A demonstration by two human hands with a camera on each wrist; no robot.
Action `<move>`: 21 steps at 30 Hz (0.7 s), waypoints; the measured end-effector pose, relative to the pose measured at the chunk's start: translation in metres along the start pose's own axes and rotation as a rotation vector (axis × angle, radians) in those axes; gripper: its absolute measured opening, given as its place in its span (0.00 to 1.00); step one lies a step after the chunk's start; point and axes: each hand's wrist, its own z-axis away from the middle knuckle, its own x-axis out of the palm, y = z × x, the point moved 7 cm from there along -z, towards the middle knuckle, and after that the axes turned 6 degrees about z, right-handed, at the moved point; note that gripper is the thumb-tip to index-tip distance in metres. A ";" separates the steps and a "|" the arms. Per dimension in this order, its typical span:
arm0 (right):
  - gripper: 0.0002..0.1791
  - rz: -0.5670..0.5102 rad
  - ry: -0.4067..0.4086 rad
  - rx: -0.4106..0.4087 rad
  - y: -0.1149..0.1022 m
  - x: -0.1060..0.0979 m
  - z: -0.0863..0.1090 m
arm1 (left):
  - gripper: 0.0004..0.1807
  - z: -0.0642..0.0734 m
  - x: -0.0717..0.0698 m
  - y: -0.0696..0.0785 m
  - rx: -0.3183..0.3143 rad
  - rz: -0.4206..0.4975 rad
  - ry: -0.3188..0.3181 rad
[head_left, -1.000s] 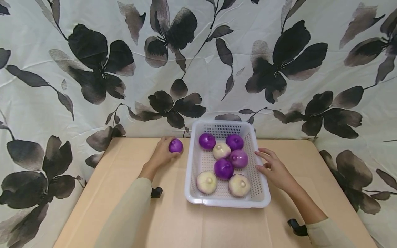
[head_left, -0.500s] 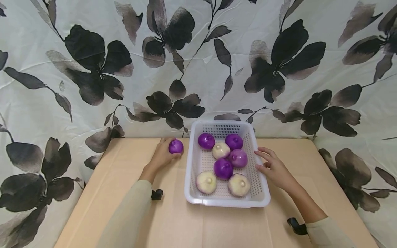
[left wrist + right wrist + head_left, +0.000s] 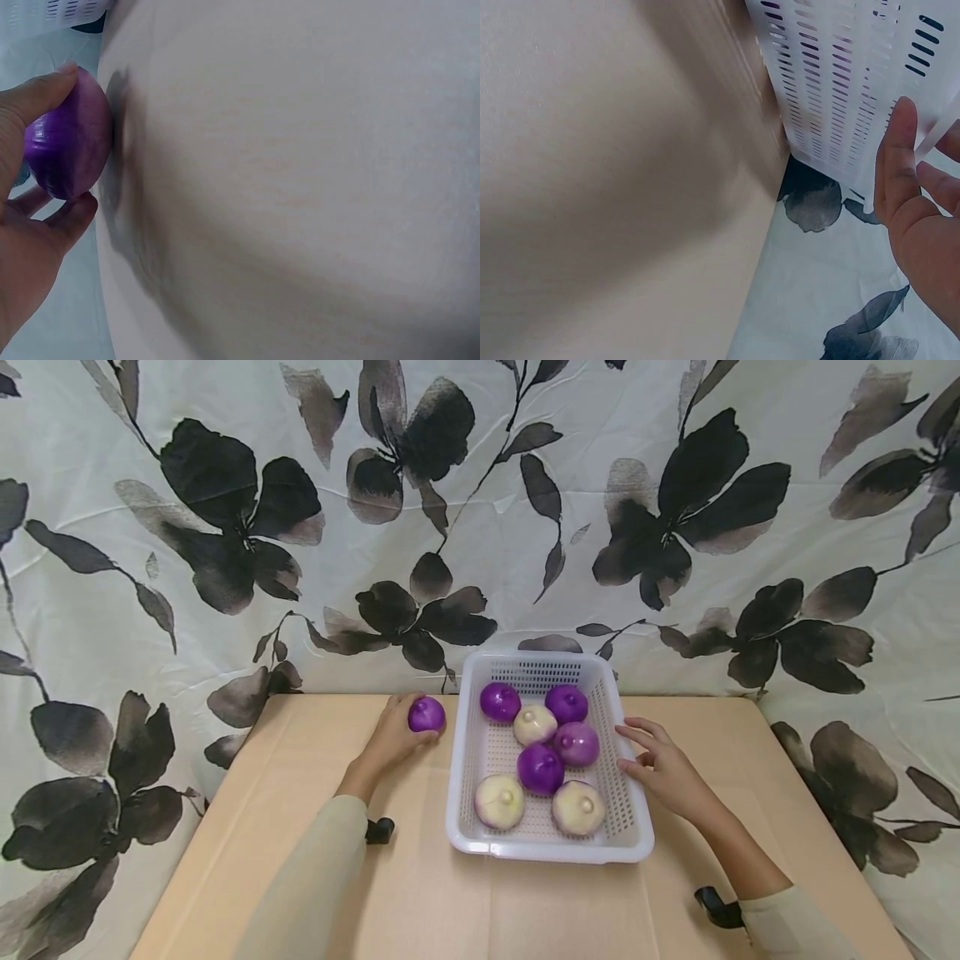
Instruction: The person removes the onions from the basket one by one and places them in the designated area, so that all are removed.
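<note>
My left hand (image 3: 390, 732) holds a glossy purple onion (image 3: 427, 714) low over the back of the table, left of the basket. In the left wrist view, the thumb lies on one side of the onion (image 3: 79, 139) and fingertips on the other; its underside is paler. My right hand (image 3: 666, 770) grips the right rim of a white perforated plastic basket (image 3: 551, 852). The right wrist view shows fingers (image 3: 901, 142) against the basket's outer wall, others across its rim. Inside the basket lie several purple onions (image 3: 540, 769) and 3 whitish ones (image 3: 499, 802) with knobs facing up.
The basket stands at the middle of the light tan table (image 3: 420, 893), near its back edge. A white curtain with dark flowers (image 3: 525, 527) hangs right behind the table. Black wrist straps (image 3: 380, 831) show below both hands.
</note>
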 end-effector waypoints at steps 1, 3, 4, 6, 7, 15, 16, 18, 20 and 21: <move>0.33 -0.001 -0.001 0.000 0.000 0.000 0.000 | 0.46 0.000 0.000 0.000 0.003 -0.003 0.001; 0.33 0.002 -0.004 0.004 -0.001 0.000 0.000 | 0.47 0.000 0.000 0.001 0.005 -0.009 0.001; 0.33 0.002 -0.007 0.004 -0.001 0.000 0.000 | 0.47 0.000 0.000 0.001 0.006 -0.013 0.001; 0.33 0.004 -0.007 0.006 -0.001 -0.001 0.000 | 0.46 0.000 0.000 0.002 0.011 -0.022 0.001; 0.33 0.004 -0.006 0.008 -0.001 -0.001 0.000 | 0.46 0.000 -0.001 0.003 0.012 -0.022 0.002; 0.33 -0.003 -0.010 0.011 -0.001 -0.001 -0.001 | 0.46 -0.001 -0.002 0.006 0.007 -0.018 -0.005; 0.33 -0.004 -0.011 0.012 0.000 -0.001 -0.001 | 0.46 -0.001 -0.002 0.006 0.006 -0.019 -0.006; 0.33 -0.006 -0.015 0.013 0.000 -0.001 -0.001 | 0.46 -0.001 -0.002 0.006 0.004 -0.021 -0.008; 0.33 -0.007 -0.016 0.013 0.000 -0.001 -0.001 | 0.46 -0.001 -0.002 0.007 0.006 -0.023 -0.009; 0.33 -0.005 -0.015 0.015 0.000 -0.001 -0.001 | 0.45 -0.001 -0.002 0.007 0.005 -0.022 -0.009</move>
